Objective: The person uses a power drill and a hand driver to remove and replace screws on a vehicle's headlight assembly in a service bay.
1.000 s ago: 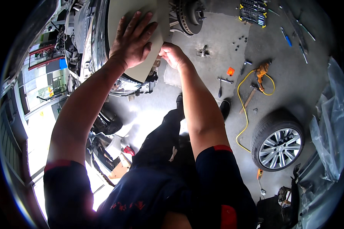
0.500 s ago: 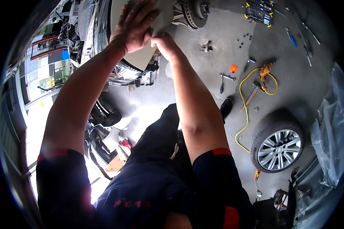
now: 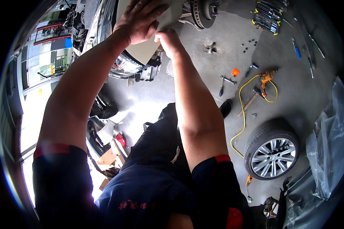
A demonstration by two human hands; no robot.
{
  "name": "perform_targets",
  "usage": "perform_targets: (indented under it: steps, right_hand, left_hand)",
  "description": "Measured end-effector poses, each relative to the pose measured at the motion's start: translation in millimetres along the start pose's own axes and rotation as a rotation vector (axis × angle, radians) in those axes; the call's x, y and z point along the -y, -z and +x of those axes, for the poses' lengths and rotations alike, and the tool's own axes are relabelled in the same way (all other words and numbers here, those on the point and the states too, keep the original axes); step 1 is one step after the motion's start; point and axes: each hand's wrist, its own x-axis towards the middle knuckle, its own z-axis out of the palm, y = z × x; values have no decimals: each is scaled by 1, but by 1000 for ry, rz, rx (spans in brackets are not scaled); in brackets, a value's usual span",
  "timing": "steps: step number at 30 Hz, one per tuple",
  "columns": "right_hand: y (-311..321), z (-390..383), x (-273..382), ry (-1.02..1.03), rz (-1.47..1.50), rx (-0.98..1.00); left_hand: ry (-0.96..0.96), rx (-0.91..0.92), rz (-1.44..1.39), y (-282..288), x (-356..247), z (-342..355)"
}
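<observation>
A beige car fender panel (image 3: 142, 54) is at the top of the view, beside the front of a car. My left hand (image 3: 141, 23) lies on the panel's outer face, its fingers stretched out and apart. Close by on the right, my right hand (image 3: 168, 42) is closed at the panel's edge, thumb on top; its other fingers are mostly hidden. Below the panel is a clear headlamp (image 3: 123, 68). A bare brake disc (image 3: 207, 13) shows right of the panel.
On the grey floor to the right lie an orange power drill (image 3: 266, 81) with a yellow cord, a hammer (image 3: 250, 103), a socket set (image 3: 266, 17) and a wheel (image 3: 273, 158). Plastic sheeting (image 3: 328, 152) hangs at far right. Cardboard (image 3: 110, 156) lies lower left.
The view has shifted slightly, so the panel and car sit a little lower and further right. Both hands stay at the panel with much the same pose.
</observation>
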Motion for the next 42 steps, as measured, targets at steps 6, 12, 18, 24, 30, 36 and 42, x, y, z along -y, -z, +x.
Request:
perform_targets:
  steps: [6, 12, 18, 24, 30, 36, 42]
  right_hand:
    - [-3, 3, -6, 33, -24, -18]
    - [-5, 0, 4, 15, -96, 31]
    - [0, -5, -6, -8, 49, 32]
    - [19, -1, -11, -127, 346, 53]
    - [24, 15, -15, -133, 21, 153]
    - [8, 12, -12, 21, -84, 113]
    - [4, 5, -4, -39, -121, 111]
  left_hand:
    - [13, 34, -19, 3, 1, 3]
    - [-19, -29, -27, -7, 12, -6]
    - [18, -36, -206, 17, 10, -10]
    - [182, -194, -213, 19, 29, 20]
    - [171, -157, -112, 16, 35, 20]
    - [155, -202, -205, 22, 30, 24]
    - [102, -284, -225, 23, 32, 22]
